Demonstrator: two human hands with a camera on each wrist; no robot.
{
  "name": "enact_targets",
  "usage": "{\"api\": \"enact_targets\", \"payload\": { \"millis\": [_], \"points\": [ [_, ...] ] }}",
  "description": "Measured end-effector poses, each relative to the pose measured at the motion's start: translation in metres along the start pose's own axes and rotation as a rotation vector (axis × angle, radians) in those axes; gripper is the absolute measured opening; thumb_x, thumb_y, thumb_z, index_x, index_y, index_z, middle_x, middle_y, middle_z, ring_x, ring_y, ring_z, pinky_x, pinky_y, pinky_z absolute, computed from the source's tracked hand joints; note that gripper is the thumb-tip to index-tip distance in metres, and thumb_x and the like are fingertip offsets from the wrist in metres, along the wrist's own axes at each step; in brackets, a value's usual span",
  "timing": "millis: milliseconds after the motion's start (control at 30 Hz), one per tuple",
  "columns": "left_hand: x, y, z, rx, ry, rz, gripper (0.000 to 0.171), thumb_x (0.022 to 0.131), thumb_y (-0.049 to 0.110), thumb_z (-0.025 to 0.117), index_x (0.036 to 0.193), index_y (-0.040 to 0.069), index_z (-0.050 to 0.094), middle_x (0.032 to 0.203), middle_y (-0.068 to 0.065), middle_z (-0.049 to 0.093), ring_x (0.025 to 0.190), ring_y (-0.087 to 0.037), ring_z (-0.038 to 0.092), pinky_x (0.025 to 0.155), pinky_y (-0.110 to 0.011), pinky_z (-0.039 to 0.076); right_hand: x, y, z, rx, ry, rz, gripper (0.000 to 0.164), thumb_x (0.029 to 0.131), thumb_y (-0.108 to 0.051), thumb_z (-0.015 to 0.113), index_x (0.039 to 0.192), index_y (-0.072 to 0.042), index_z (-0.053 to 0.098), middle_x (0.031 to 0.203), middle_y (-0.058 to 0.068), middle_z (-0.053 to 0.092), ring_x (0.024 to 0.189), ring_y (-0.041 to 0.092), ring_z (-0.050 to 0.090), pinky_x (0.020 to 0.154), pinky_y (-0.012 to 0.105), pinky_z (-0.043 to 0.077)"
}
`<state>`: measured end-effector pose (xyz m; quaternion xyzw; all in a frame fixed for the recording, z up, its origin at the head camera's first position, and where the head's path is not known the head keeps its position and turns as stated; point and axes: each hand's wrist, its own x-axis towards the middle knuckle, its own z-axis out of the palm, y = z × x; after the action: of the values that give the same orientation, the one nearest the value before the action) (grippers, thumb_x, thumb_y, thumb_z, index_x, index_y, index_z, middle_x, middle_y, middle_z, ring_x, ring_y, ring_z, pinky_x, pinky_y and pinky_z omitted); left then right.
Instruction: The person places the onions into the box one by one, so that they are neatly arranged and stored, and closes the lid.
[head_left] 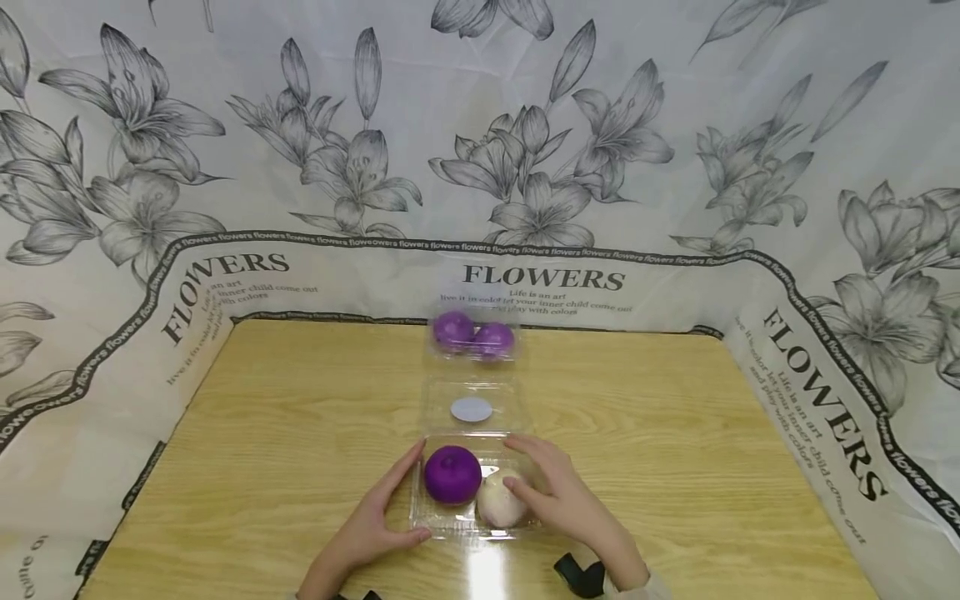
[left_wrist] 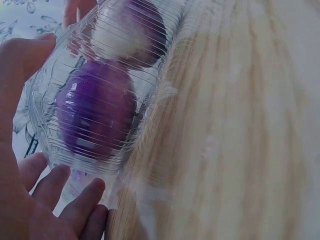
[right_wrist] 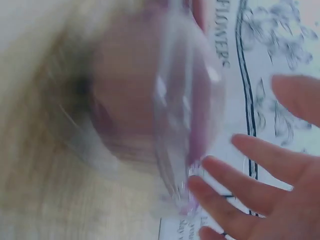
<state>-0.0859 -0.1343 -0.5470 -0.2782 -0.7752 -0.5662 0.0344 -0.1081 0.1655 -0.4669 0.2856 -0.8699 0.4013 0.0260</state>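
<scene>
A clear plastic clamshell box (head_left: 450,527) lies on the table with its lid (head_left: 438,398) folded back flat behind it. Inside sit a deep purple onion (head_left: 452,475) on the left and an onion with a pale white side (head_left: 501,500) on the right; the left wrist view shows purple on the latter too. My left hand (head_left: 375,517) is at the box's left side, thumb and fingers spread along it. Over the right side reaches my right hand (head_left: 566,496), its thumb above the pale onion and fingers extended at the far corner. Whether the thumb touches is unclear.
Farther back, near the fabric wall, another clear box (head_left: 474,354) holds two purple onions (head_left: 453,331). A white oval label (head_left: 471,409) marks the open lid. Flower-printed fabric (head_left: 360,283) encloses the wooden table (head_left: 300,417) at the back and sides.
</scene>
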Motion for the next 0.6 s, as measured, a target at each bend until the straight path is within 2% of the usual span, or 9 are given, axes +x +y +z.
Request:
{"api": "enact_targets", "payload": {
  "millis": [67,133,300,433,533,600],
  "points": [
    [-0.001,-0.005,0.001,0.005,-0.003,-0.002,0.106,0.072,0.013,0.089,0.155,0.001,0.024,0.16,-0.019,0.027,0.146,-0.028,0.029,0.117,-0.019,0.015,0.005,0.007,-0.006,0.065,0.067,0.027,0.043,0.094,-0.015,0.067,0.135,-0.006,0.057,0.135,0.012,0.059,0.125,0.035,0.054,0.103,0.064,0.041],
    [-0.001,-0.008,0.0,0.004,-0.009,-0.001,0.106,0.073,0.017,0.089,0.156,0.003,0.024,0.161,-0.016,0.027,0.146,-0.027,0.028,0.117,-0.02,0.015,0.01,0.015,-0.011,0.166,0.128,0.083,0.038,0.096,-0.012,0.065,0.133,-0.006,0.058,0.133,0.011,0.061,0.123,0.033,0.056,0.102,0.055,0.047],
    [-0.001,-0.008,0.0,-0.019,-0.014,0.007,0.105,0.075,0.02,0.088,0.157,0.004,0.023,0.161,-0.014,0.026,0.147,-0.024,0.028,0.118,-0.021,0.015,0.021,0.036,-0.018,0.561,0.254,0.268,0.036,0.102,-0.012,0.057,0.134,0.004,0.052,0.134,0.023,0.055,0.121,0.03,0.057,0.101,0.028,0.049],
    [-0.001,-0.008,0.0,-0.027,-0.011,0.01,0.105,0.075,0.019,0.088,0.156,0.004,0.023,0.161,-0.015,0.026,0.147,-0.024,0.027,0.118,-0.02,0.015,0.028,0.051,-0.013,0.878,0.289,0.432,0.046,0.106,-0.013,0.046,0.145,0.009,0.033,0.144,0.03,0.042,0.125,0.024,0.055,0.111,0.035,0.041],
    [-0.002,-0.007,0.0,-0.029,-0.009,0.001,0.105,0.075,0.02,0.088,0.157,0.004,0.024,0.161,-0.014,0.026,0.147,-0.023,0.027,0.117,-0.02,0.015,0.032,0.063,-0.005,1.078,0.241,0.509,0.055,0.106,-0.009,0.039,0.151,0.011,0.014,0.154,0.032,0.027,0.139,0.033,0.04,0.118,0.043,0.03],
    [-0.002,-0.007,-0.001,-0.028,-0.006,-0.003,0.105,0.075,0.02,0.088,0.157,0.004,0.023,0.162,-0.014,0.025,0.147,-0.023,0.027,0.117,-0.021,0.015,0.034,0.072,0.001,1.182,0.174,0.514,0.058,0.106,-0.006,0.034,0.152,0.012,0.004,0.158,0.032,0.015,0.146,0.037,0.025,0.121,0.043,0.022]
  ]
}}
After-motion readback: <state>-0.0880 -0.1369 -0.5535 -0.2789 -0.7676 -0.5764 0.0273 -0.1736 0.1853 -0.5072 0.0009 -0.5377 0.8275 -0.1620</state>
